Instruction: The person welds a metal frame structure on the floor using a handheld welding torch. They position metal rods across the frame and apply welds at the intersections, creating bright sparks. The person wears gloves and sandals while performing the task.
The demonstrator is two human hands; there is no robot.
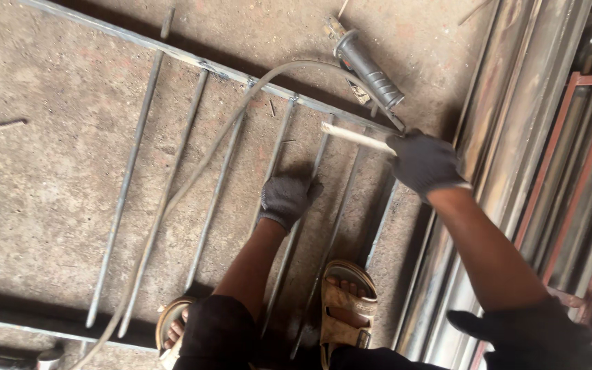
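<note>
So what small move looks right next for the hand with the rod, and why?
Probably lower the white rod in the right hand to the bar joint under its tip; the left hand already presses on a grille bar, and the rod sits above the frame.

We wear a dark grey knitted work glove on the left hand (284, 199) and a matching one on the right hand (423, 163); the right glove ends in a pale cuff edge. Our forearms are bare. We wear black clothing on the legs and upper arm, and tan strapped sandals (345, 312) with open toes.
</note>
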